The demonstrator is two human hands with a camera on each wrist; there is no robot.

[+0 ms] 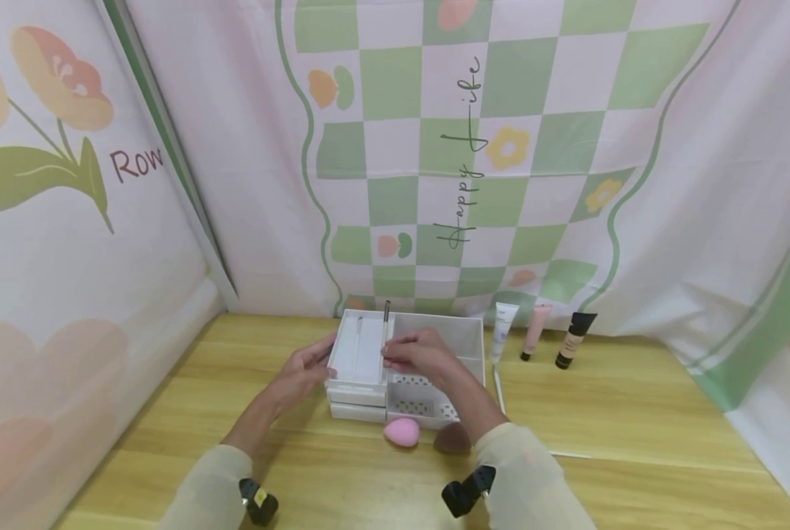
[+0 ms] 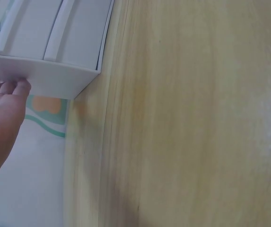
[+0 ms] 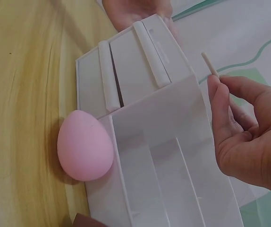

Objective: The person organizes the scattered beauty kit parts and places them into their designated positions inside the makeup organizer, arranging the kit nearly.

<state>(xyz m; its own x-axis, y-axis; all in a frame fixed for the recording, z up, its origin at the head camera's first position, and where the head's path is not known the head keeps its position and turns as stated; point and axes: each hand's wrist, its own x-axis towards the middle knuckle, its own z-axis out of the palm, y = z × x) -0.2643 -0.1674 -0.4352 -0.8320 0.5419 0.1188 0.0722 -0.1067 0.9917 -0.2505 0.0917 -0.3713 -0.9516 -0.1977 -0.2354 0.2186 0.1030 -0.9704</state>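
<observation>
Brush (image 1: 386,322) pinched in right hand (image 1: 422,353), long axis near-to-far, roughly parallel to thin stick (image 1: 358,342) leftward on organizer (image 1: 459,333); left hand (image 1: 300,373), unclenched, touches organizer's left side.

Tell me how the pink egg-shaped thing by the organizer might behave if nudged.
The pink egg-shaped thing would probably roll, since its sides are rounded. Its matte, sponge-like look suggests it is light and may squash when pinched. Pushed toward the white organizer, it should stop, as that stands right behind it.
</observation>
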